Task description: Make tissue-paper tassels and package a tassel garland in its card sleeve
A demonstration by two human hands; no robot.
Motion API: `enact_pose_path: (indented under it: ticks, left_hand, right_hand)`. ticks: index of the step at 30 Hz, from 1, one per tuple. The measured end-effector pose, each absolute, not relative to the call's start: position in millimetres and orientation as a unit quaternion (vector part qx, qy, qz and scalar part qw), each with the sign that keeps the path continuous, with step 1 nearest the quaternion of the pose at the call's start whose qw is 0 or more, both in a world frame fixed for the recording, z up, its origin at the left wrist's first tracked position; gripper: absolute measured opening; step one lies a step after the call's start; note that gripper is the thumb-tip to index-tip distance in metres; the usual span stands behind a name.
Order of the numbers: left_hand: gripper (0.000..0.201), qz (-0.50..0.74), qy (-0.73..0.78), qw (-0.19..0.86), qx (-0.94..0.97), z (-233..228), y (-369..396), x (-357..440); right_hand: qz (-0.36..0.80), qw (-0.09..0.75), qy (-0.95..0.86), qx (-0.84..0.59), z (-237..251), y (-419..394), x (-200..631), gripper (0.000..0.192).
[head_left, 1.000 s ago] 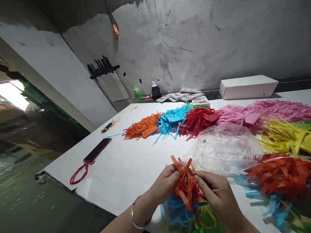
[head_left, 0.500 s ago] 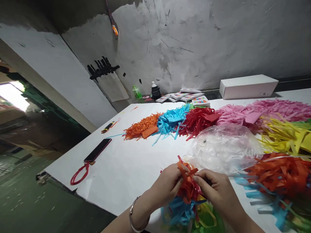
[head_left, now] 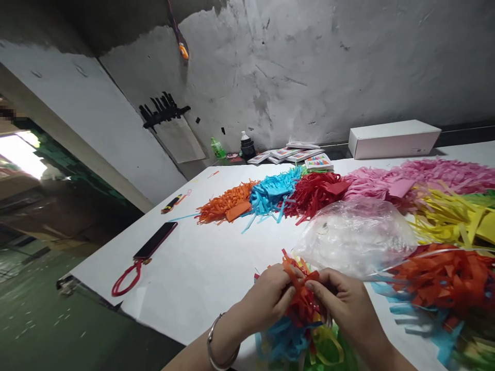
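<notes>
My left hand (head_left: pixel 266 299) and my right hand (head_left: pixel 342 304) both pinch a bundle of orange fringed paper strips (head_left: pixel 299 291) at the near edge of a white table (head_left: pixel 201 268). Blue, yellow and green strips (head_left: pixel 294 340) hang from the same bundle below my fingers. A silver bangle (head_left: pixel 216 345) circles my left wrist. A crumpled clear plastic bag (head_left: pixel 358 237) lies just beyond my hands.
Heaps of cut paper lie across the table: orange (head_left: pixel 228 203), blue (head_left: pixel 274 190), red (head_left: pixel 315 190), pink (head_left: pixel 417 175), yellow (head_left: pixel 448 216), orange-red (head_left: pixel 448 275). A phone with a red strap (head_left: pixel 154 239) and a marker (head_left: pixel 172 202) lie left. A white box (head_left: pixel 392 139), card packs (head_left: pixel 305 154) and bottles (head_left: pixel 246 144) stand by the wall.
My hands have drawn the orange strips down and together, so the upright strip ends now sit lower and bunched between my fingers. The view has shifted slightly.
</notes>
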State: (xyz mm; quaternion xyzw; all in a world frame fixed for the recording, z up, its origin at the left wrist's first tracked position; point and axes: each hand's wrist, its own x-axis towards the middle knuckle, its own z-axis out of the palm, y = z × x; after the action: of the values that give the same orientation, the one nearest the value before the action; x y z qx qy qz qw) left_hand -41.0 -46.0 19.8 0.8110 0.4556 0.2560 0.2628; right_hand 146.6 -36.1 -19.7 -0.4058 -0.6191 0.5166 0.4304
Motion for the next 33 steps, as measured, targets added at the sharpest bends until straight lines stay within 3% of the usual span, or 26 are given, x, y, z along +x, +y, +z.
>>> enact_pose_path:
  ticks: [3, 6, 13, 19, 24, 28, 33]
  left_hand:
    - [0.020, 0.265, 0.428, 0.263, 0.823, 21.2, -43.6, -41.7]
    - [0.022, 0.324, 0.417, 0.308, 0.792, 24.4, -40.3, -43.1]
    - [0.016, 0.435, 0.427, 0.373, 0.699, 25.4, -34.6, -33.8]
    - [0.015, 0.637, 0.352, 0.615, 0.303, 57.2, -15.2, -52.9]
    - [0.031, 0.725, 0.313, 0.574, 0.218, 93.9, -9.6, -115.9]
    - [0.039, 0.779, 0.305, 0.523, 0.160, 94.0, -15.3, -172.7]
    - [0.022, 0.815, 0.312, 0.476, 0.105, 77.5, -18.0, -228.6]
  right_hand:
    - [0.649, 0.405, -0.522, -0.377, -19.1, -33.4, 144.7, 0.040]
    - [0.645, 0.402, -0.539, -0.363, -16.6, -34.1, 143.3, 0.038]
    - [0.469, 0.422, -0.678, -0.377, -15.9, -35.8, 146.1, 0.026]
    - [0.233, 0.344, -0.846, -0.333, -18.7, -32.1, 145.9, 0.018]
    - [0.113, 0.277, -0.901, -0.315, -24.6, -12.2, 168.8, 0.014]
    - [0.012, 0.241, -0.900, -0.362, -24.6, 9.7, 217.4, 0.020]
    - [-0.101, 0.217, -0.843, -0.482, -3.2, 23.4, 299.1, 0.021]
